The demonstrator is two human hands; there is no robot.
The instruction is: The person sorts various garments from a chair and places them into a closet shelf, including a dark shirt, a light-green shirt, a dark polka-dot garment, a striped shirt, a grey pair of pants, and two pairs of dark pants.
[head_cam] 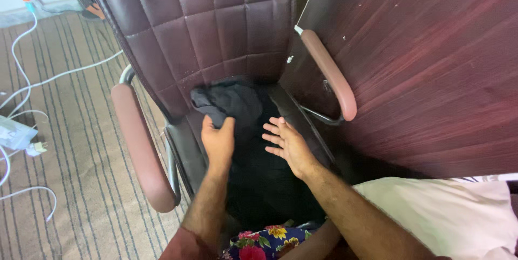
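Head view: my left hand (pixel 218 140) reaches forward, forearm extended, fingers pinched on the near edge of a crumpled dark grey cloth (pixel 229 103). That cloth lies on the seat of a quilted maroon leather office chair (pixel 216 28), against the backrest. My right hand (pixel 288 144) hovers palm-down over the seat, fingers spread and released (gripping nothing), beside the padded armrest (pixel 332 73).

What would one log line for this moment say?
left hand: gripping dark cloth | right hand: open, above chair seat | cloth: on seat
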